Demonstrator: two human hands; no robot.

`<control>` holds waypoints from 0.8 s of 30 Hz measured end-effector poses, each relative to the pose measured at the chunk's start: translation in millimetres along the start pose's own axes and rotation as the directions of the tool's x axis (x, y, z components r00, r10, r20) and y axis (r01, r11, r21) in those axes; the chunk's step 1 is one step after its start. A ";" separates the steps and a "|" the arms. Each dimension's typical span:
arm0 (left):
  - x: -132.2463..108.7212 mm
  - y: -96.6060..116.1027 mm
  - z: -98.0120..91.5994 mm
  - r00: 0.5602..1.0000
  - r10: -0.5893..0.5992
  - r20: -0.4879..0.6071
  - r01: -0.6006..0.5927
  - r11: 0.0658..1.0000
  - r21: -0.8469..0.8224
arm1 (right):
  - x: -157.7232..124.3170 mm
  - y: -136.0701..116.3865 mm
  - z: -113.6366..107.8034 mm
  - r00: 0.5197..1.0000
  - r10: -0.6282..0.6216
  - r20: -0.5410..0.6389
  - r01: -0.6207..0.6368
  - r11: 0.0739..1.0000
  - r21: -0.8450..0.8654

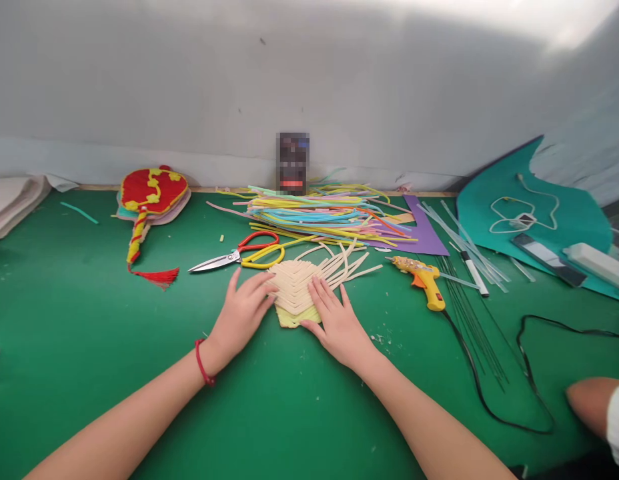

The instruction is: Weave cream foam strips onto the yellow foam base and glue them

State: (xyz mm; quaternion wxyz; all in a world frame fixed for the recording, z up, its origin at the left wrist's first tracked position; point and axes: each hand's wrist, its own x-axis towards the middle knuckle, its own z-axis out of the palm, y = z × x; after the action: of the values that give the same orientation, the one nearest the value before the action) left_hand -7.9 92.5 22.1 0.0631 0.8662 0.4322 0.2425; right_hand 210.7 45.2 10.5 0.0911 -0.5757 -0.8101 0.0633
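Observation:
A leaf-shaped piece of cream pipe cleaners [291,285], laid in a V pattern, rests on a pale yellow base [291,316] in front of me. Loose cream ends [350,265] fan out from its right side. My left hand [243,312] touches the left edge with fingers spread. Across the right edge lies my right hand [336,320], its fingers stretched flat over the strands and its thumb by the yellow base. Just behind the piece are scissors [239,255] with one red and one yellow handle, their blades pointing left.
A heap of coloured pipe cleaners [319,217] lies behind, by an upright phone [292,163]. To the right are a yellow glue gun [429,285] with a black cord, a marker [474,273] and glue sticks. A red fan [152,193] lies left. Another person's arm [592,403] shows at right.

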 end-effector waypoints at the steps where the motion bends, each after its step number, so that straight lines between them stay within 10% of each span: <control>1: 3.5 -9.2 -2.8 0.999 -0.033 -0.014 0.033 0.999 -0.031 | -0.3 -1.2 -1.4 1.000 -0.004 -0.013 0.004 1.000 0.000; 9: 9.0 -41.7 -2.2 0.991 0.036 0.126 -0.013 0.984 -0.179 | -9.9 -20.9 -12.7 0.965 -0.264 0.012 0.263 0.965 0.013; 24: 10.3 -40.2 1.8 0.991 -0.012 0.137 0.044 0.972 -0.232 | -13.5 -26.7 -3.9 0.967 -0.256 0.017 0.256 0.966 -0.028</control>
State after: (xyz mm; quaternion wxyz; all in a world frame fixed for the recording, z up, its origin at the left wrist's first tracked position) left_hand -30.7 125.5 11.5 0.1976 0.8608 0.4076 0.2321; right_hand 191.3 23.7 18.9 0.0846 -0.4670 -0.8791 0.0427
